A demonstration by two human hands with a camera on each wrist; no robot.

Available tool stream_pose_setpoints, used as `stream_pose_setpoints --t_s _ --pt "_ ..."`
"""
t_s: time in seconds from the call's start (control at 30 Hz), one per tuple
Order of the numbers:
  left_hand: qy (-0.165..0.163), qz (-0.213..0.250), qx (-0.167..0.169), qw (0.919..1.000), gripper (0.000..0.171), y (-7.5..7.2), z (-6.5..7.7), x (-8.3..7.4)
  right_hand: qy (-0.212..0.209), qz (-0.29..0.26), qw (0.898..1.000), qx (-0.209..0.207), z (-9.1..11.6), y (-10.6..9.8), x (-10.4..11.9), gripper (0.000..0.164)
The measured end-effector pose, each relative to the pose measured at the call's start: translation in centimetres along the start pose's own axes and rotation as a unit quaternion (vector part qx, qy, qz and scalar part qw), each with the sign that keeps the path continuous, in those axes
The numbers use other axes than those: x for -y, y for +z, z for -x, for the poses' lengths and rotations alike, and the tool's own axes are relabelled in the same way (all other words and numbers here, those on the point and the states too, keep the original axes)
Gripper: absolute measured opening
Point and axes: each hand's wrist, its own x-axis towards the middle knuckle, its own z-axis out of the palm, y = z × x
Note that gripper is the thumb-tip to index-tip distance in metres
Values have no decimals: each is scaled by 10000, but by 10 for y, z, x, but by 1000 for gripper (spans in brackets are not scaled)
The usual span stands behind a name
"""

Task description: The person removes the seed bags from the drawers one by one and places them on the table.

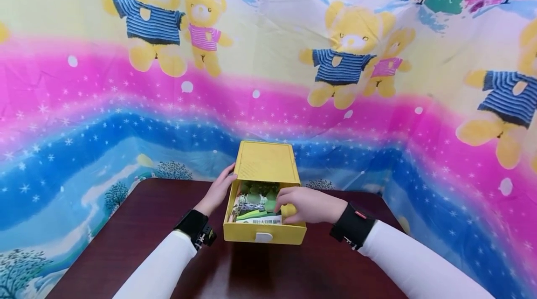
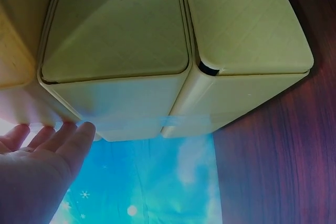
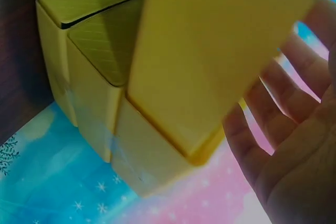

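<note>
Left hand (image 1: 218, 192): fingers loose, against cabinet (image 1: 268, 161)
Right hand (image 1: 312, 203): bent into drawer (image 1: 239, 233), grasp unclear
Drawer rim (image 1: 292, 225): near right thumb, room above

One desk (image 1: 138, 229) carries one yellow cabinet (image 1: 268, 161) with one open drawer (image 1: 239, 233), bearing one white handle (image 1: 263, 237), and two closed drawers (image 2: 115, 30). One left hand (image 1: 216, 192), one right hand (image 1: 312, 203), two black wrist straps (image 1: 354, 224) and two white sleeves (image 1: 157, 268) show.

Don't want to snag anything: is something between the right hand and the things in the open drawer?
Nothing visible: the right hand reaches into the yellow drawer from above, fingers beside the contents.
</note>
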Motion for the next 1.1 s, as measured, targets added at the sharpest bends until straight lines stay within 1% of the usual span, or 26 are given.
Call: stream_pose_setpoints --t_s 0.1,0.2,0.3,0.53,0.67,0.77,0.9,1.0,1.1 --pt "23 -23 -61 10000 65 1 -1 1 -33 115 9996 237 -7 6 -1 31" --pt "68 -32 -76 9999 65 3 -1 0 39 94 9991 414 -11 10 -1 38" --pt "52 -27 -115 9999 64 4 -1 0 54 142 9987 493 -15 13 -2 45" --pt "69 -53 -172 9998 65 3 0 1 -75 635 9963 582 -20 14 -2 59" --pt "63 -45 -182 9998 65 3 -1 0 -171 751 9955 543 -23 16 -3 59" --pt "64 -35 -166 9998 65 3 -1 1 -152 747 9953 605 -24 17 -3 59" --pt "47 -45 -158 9999 65 2 -1 1 -70 500 9961 721 -25 16 -4 57" --pt "30 -55 -172 9998 65 2 -1 1 -45 303 9969 721 -25 16 -6 56" --pt "31 -80 -183 9998 65 2 -1 1 2 244 9973 692 -24 16 -7 53"
